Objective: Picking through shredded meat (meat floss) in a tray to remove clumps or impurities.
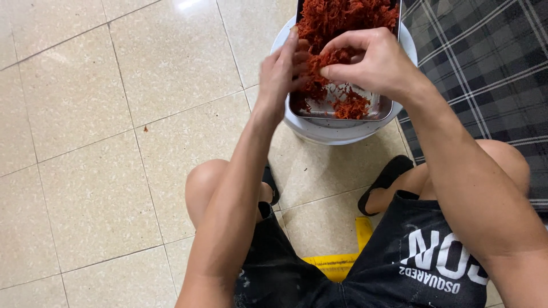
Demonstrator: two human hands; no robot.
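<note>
**Both hands in the tray of red shreds**

We take the metal tray (328,108) as our landmark. It sits on top of a white bucket (337,132) and is heaped with fine red-orange shreds (342,20), thickest at its far end. Our left hand (282,71) is at the tray's left edge, fingers bent into the shreds. Our right hand (377,60) hovers over the tray's middle — thumb and fingertips pinched on a small clump. Near the tray's close end, bare metal shows. Right of the tray lies plaid cloth (491,63); below it, tiled floor (85,142) — and our knees.
</note>
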